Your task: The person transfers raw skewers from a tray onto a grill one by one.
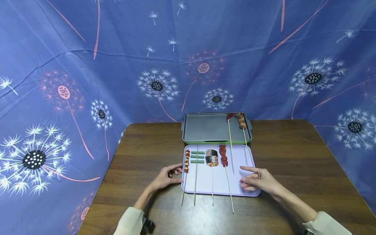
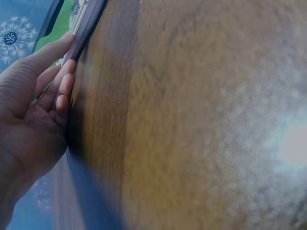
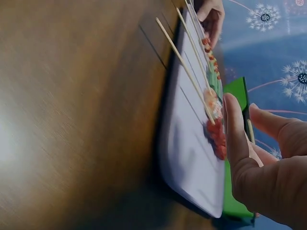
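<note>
My left hand [image 1: 166, 177] rests at the left rim of a pale lilac tray [image 1: 205, 186]; in the left wrist view its thumb and loosely bent fingers [image 2: 64, 86] are at the tray's edge. My right hand [image 1: 259, 180] hovers over the tray's right side, index finger extended, nothing held. On the tray lie a thin red-and-yellow skewer [image 1: 186, 161], a skewer of green sticks [image 1: 197, 157], a skewer of black-wrapped orange pieces [image 1: 212, 158] and a red meat skewer [image 1: 223, 156], their sticks reaching past the front rim.
Behind the tray stands a grey griddle pan [image 1: 205, 127] with a green base. A curved red skewer [image 1: 230, 116] and a brown chunk skewer [image 1: 242, 120] lie at its right end, sticks slanting over the tray. Blue dandelion-print cloth [image 1: 188, 39] hangs behind the wooden table [image 1: 141, 143].
</note>
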`<action>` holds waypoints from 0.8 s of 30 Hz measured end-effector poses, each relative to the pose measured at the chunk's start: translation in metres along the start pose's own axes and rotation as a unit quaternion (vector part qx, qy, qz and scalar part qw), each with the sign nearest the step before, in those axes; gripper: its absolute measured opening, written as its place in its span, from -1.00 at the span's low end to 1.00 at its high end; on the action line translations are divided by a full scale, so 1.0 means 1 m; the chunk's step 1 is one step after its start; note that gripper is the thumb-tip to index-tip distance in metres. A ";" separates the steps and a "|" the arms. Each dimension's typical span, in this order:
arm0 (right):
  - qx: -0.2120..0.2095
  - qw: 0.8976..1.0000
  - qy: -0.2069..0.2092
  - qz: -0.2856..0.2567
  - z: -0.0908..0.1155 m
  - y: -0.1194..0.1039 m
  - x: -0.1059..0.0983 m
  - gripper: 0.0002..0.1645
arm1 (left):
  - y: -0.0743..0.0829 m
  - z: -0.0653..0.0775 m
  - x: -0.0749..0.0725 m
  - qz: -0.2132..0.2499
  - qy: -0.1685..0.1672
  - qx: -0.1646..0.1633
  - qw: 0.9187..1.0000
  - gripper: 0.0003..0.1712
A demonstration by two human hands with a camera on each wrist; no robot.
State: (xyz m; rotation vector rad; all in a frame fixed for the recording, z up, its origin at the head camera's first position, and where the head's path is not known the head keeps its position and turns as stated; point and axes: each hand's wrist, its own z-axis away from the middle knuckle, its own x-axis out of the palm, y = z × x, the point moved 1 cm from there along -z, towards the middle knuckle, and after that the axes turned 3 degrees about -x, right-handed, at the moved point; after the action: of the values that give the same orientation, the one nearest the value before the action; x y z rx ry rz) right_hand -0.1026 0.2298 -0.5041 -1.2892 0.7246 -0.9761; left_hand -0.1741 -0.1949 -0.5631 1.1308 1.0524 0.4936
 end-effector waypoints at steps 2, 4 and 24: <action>0.004 0.999 -0.013 -0.030 0.005 0.008 0.004 -0.16 | -0.001 0.000 0.000 -0.002 0.002 -0.002 1.000 -0.25; 0.010 0.998 -0.024 -0.058 0.009 0.016 0.008 -0.16 | -0.001 0.000 0.000 -0.004 0.003 -0.004 1.000 -0.25; 0.027 0.996 -0.061 -0.058 0.018 0.047 0.035 -0.12 | -0.001 -0.001 0.000 0.006 -0.001 0.002 1.000 -0.25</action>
State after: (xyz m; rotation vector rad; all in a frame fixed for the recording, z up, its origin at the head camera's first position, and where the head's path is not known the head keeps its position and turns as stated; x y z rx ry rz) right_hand -0.0628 0.2068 -0.5450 -1.3424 0.5310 -0.9952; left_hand -0.1748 -0.1951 -0.5643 1.1418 1.0463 0.4995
